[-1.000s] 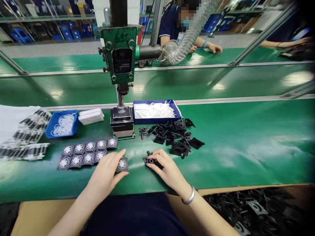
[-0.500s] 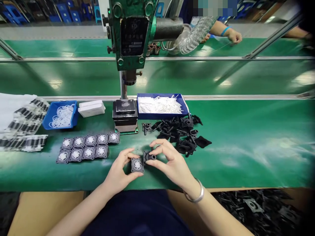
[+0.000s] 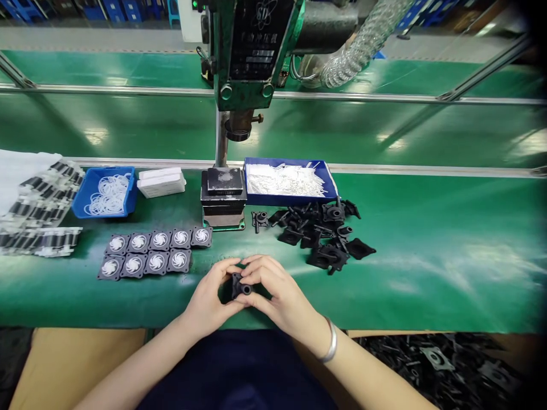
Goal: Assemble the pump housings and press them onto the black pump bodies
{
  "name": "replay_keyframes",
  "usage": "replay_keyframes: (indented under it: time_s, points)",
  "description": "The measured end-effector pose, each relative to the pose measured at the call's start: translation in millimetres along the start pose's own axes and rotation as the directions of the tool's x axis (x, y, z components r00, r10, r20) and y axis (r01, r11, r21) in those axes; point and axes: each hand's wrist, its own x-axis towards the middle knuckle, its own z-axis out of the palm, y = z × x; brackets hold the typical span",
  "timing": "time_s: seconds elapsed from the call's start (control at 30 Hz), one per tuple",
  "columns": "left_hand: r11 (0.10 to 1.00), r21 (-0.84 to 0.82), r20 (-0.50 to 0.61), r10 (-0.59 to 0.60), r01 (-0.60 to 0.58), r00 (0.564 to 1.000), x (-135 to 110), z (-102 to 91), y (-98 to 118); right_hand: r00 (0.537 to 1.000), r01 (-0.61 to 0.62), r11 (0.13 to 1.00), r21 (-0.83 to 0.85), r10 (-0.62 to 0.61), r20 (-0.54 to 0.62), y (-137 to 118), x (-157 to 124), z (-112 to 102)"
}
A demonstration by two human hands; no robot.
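Close to the table's front edge, my left hand (image 3: 210, 299) and my right hand (image 3: 276, 290) are closed around black plastic parts brought together. My right thumb and fingers grip a black pump cover (image 3: 241, 287) with a round tube stub facing up and toward me. The square black pump housing in my left hand is hidden behind the cover and my fingers. Left of my hands, several black housings with white impellers (image 3: 156, 262) lie in two rows. A pile of loose black covers (image 3: 329, 253) lies to the right, with a single cover (image 3: 260, 220) beside it.
A green press (image 3: 245, 85) stands ahead above its black block (image 3: 224, 185). Behind the parts are a blue tray of white sticks (image 3: 290, 199), a blue bin of white rings (image 3: 105, 213) and a white box (image 3: 161, 183). A bin of black parts (image 3: 414, 364) sits below right.
My right hand has moved left and brought the cover against the housing in my left hand. The housing's white impeller no longer shows. The view has shifted slightly.
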Motion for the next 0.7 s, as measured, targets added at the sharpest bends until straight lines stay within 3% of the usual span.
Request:
replay_keyframes:
  time_s: [0.13,0.5,0.6,0.7]
  points:
    - [1.000,0.025,-0.008,0.015,-0.015,1.000,-1.1,-2.0,1.4,0.998,-0.058,0.998,0.032,0.057,0.022,2.2,-3.5,3.3]
    - [0.991,0.108,-0.020,0.085,-0.083,0.996,-3.0,-3.5,0.9,0.999,-0.035,0.998,0.058,0.035,0.006,3.4,-3.8,7.0]
    - [0.968,0.164,-0.035,0.198,-0.190,0.980,4.6,-13.8,18.6,0.998,-0.046,0.998,0.043,0.044,0.039,-4.4,6.6,-11.5]
    - [0.886,0.268,-0.056,0.407,-0.379,0.912,28.3,-39.5,50.2,0.998,0.036,0.993,-0.115,-0.043,-0.053,-21.4,35.6,-51.4]
